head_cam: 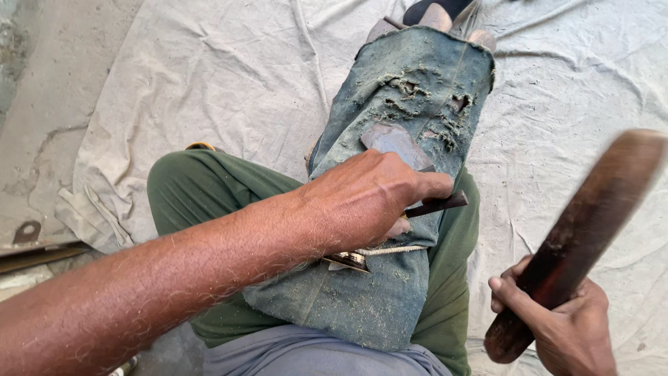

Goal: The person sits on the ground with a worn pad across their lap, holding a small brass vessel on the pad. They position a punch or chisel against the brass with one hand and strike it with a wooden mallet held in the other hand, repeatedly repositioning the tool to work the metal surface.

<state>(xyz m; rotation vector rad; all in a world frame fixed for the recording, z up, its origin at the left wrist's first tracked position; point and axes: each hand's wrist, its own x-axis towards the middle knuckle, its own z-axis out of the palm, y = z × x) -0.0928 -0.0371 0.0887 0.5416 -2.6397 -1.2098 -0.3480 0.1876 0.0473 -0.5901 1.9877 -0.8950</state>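
Observation:
My left hand (369, 198) presses down on a worn, frayed denim cloth (390, 139) draped over my leg. It grips a thin dark metal tool (438, 205) whose tip pokes out to the right. Just above its fingers lies a flat greyish-pink stone piece (395, 143) on the denim. My right hand (563, 324) is closed around the lower end of a dark wooden club (584, 230), raised at the right and blurred. A cord (390, 250) and a small metal piece (348, 261) show under my left palm.
I sit with green trousers (209, 188) on a wrinkled pale cloth sheet (229, 76) spread over the floor. Bare concrete (35, 104) lies at the left with a metal bracket (26, 233). A foot in a sandal (435, 15) shows at the top.

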